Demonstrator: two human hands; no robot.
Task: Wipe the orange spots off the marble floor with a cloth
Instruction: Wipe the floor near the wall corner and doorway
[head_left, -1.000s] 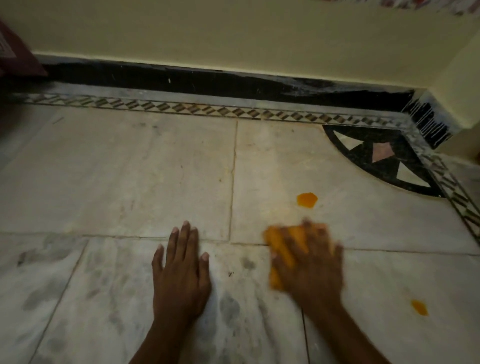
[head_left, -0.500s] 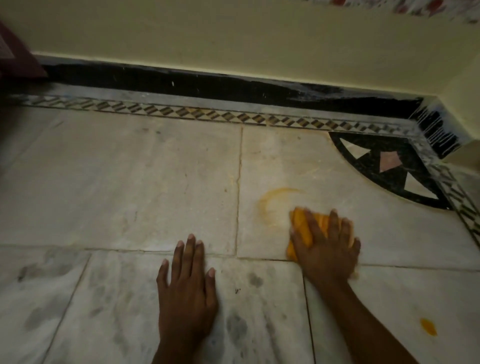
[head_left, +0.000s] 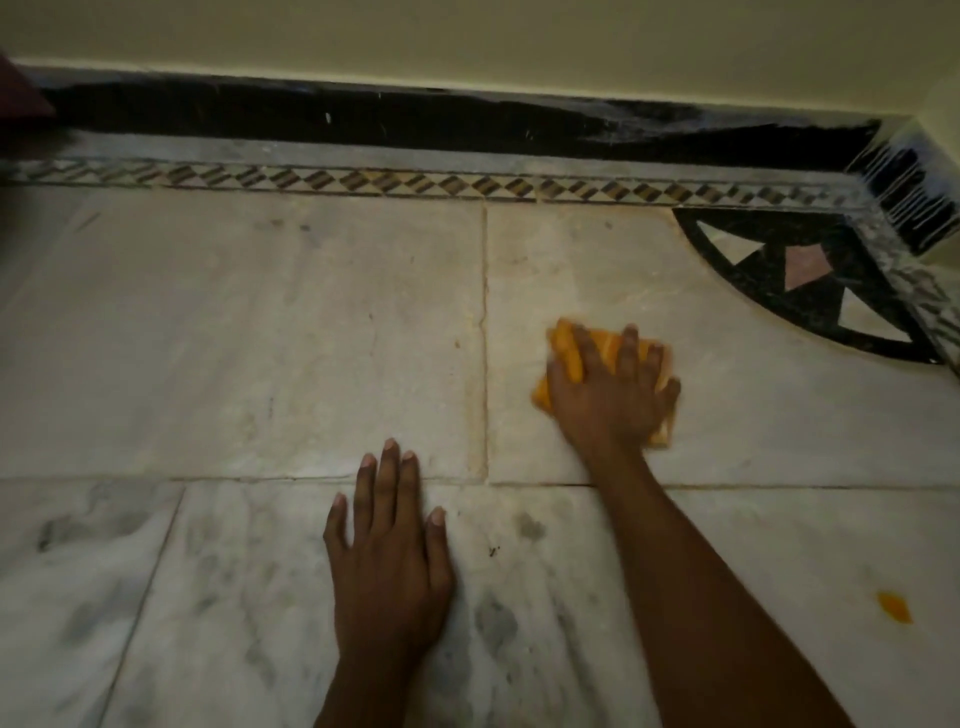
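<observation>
Nearest to us, we are resting our left hand (head_left: 387, 566) flat on the pale grey-veined marble floor (head_left: 223, 338), palm down, its fingers (head_left: 389, 483) lying straight and close together with nothing under them; the fingertips are just crossing the seam between two slabs. Off to the right, near the edge of the view, a small orange spot (head_left: 894, 607) is sitting on the near slab, well apart from both hands.

Further out, we are stretching our right forearm across the seam and pressing our right hand (head_left: 610, 395) down on a crumpled orange cloth (head_left: 566, 348). The fingers (head_left: 628, 353) of this hand are spreading wide over the cloth and pinning it against the floor, so that orange folds are showing between them and past the thumb side. The cloth is lying on the far right slab, just right of the vertical joint, and the marble around it is looking faintly yellowish.

Beyond the cloth, to the right, a black quarter-circle inlay with white and pink triangles (head_left: 800, 270) is filling the corner. A narrow mosaic border of dark and light diamonds (head_left: 363, 182) is running along the far edge of the slabs, a black skirting strip (head_left: 363, 119) is lying behind it, and a cream wall (head_left: 467, 36) is rising above that.
</observation>
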